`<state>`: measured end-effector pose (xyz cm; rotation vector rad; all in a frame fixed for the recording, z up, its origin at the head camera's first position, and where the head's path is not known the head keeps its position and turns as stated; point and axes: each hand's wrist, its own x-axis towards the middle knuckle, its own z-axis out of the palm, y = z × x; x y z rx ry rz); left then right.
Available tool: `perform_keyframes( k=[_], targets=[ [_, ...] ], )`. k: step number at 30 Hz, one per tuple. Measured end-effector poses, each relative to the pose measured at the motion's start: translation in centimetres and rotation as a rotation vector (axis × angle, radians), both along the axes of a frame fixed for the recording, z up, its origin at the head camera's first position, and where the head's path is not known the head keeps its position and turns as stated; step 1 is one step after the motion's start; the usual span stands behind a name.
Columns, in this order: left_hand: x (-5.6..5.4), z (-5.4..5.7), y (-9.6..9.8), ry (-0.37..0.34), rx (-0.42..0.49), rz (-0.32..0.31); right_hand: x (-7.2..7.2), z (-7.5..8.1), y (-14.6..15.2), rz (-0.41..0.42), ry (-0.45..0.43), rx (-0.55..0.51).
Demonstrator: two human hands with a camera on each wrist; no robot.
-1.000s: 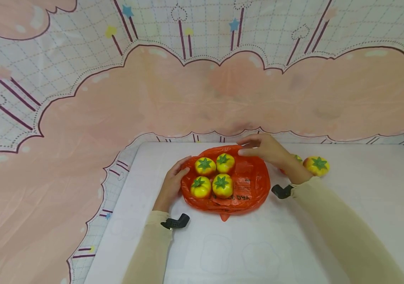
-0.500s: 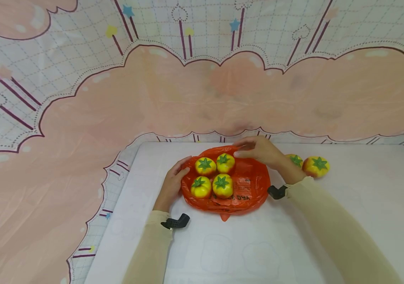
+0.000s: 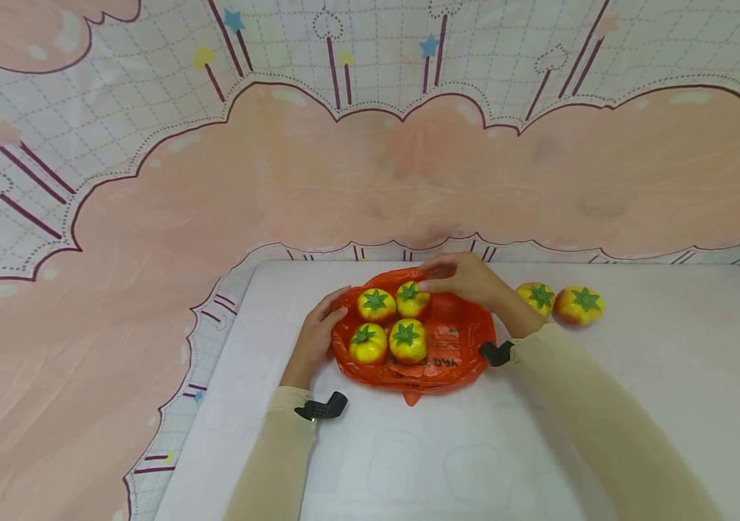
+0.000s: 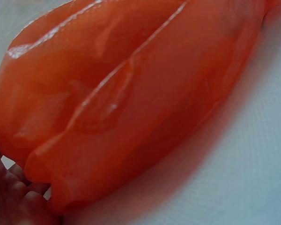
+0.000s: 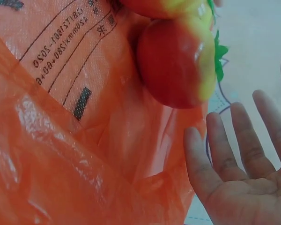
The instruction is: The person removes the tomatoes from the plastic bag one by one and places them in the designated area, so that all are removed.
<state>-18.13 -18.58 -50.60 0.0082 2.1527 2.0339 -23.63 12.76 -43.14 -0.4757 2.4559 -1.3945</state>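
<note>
A red plastic bag (image 3: 461, 325) lies spread open on the table, printing on its inner side. Several yellow-and-red tomatoes with green star-shaped tops sit in its left half, among them a far-right tomato (image 3: 413, 302) and a near-left tomato (image 3: 367, 346). My left hand (image 3: 313, 334) grips the bag's left edge, its fingers partly hidden; in the left wrist view they show at the corner beside the bag (image 4: 131, 103). My right hand (image 3: 467, 281) hovers over the bag's far side, thumb at the far-right tomato. The right wrist view shows its fingers (image 5: 246, 140) straight and spread, beside a tomato (image 5: 175, 65).
Two more tomatoes lie on the table to the right of the bag, one tomato (image 3: 534, 298) just behind my right wrist and another tomato (image 3: 579, 305) beyond it. Behind the white table (image 3: 409, 470) hangs a patterned pink curtain (image 3: 370, 181).
My right hand has moved left over the bag's far side to the far-right tomato, uncovering the loose tomatoes on the right. The left hand and the bag stay put.
</note>
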Motion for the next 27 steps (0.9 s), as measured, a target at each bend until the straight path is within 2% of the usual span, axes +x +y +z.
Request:
perform_keyframes(
  k=[13, 27],
  targets=[
    [-0.1, -0.2, 0.0, -0.003, 0.006, 0.004, -0.3, -1.5, -1.4, -0.035, -0.052, -0.016],
    [0.0, 0.2, 0.2, -0.010, 0.024, 0.001, -0.4, -2.5, -2.0, -0.053, -0.059, -0.014]
  ],
)
